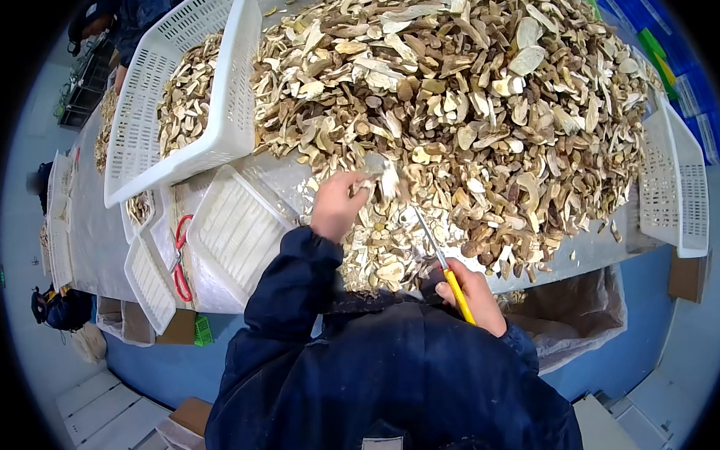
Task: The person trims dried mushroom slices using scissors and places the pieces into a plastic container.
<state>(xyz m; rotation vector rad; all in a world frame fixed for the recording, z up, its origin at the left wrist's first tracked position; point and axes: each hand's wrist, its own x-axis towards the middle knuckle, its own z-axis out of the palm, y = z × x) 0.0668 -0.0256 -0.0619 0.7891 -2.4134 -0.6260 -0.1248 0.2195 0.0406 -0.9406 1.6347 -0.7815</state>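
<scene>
You have two hands at work over the near edge of the table (585,250), where its smooth grey top shows. Your right hand (484,299) has its fingers closed around one knife (458,294), with a hard yellow handle and a thin, straight metal blade aimed away from you at the near side of the heap. Your left hand (338,207) has its thumb and fingers curled nearly together beside one pale, blurred piece (390,182); you cannot tell from here whether they grip it.

One heap of mushroom slices (460,78), too many to count, spreads from the far edge almost to the near edge: dry, curled, ragged, cream inside and brown outside. Smaller, paler bits (386,262) lie below your left hand.

Two white plastic baskets with pierced walls flank the heap: a deep left basket (239,86), holding more slices, and a right basket (665,168) at the table's right edge. Toward the near left corner lie two flat, ribbed white trays (237,229) and one pair of scissors (181,285) with looped red handles. One box (565,355) lined with crinkled clear plastic sits below the near edge
</scene>
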